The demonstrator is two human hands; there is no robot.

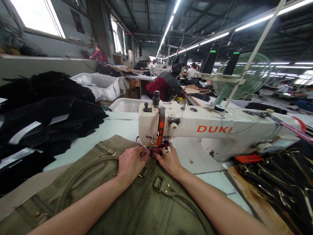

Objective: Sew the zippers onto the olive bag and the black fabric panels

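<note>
- The step in hand looks like stitching a seam on the olive bag [137, 199]: it lies on the pale surface [117, 125] in front of the person, its far edge pushed up under the head of the white sewing machine [215, 130].
- The left hand [132, 162] rests palm-down on the bag just left of the needle; its fingers [144, 152] are curled and press the fabric flat, pinching toward the presser foot [158, 150]. Whether they grip a fold or only press cannot be told.
- The right hand [170, 160] sits just right of the needle, touching the bag. Its fingers point in at the foot and steady the edge, not clenched; what lies under the tips is hidden.
- A brass buckle [158, 183] and strap lie on the bag just behind the hands, and a long handle curves off to the left.
- As a judgement, the next move calls for feeding the edge evenly under the foot, both hands keeping the thick layers flat and the fingertips clear of the needle; the buckle must stay off the stitch line.
- To the left lies a pile of black fabric [49, 111]; to the right a heap of black straps [276, 182] with metal fittings, beside the machine's base.
- Behind it stand a white bin [97, 85] and a green fan [244, 76], and another person in red [162, 85] sits at work further off.
</note>
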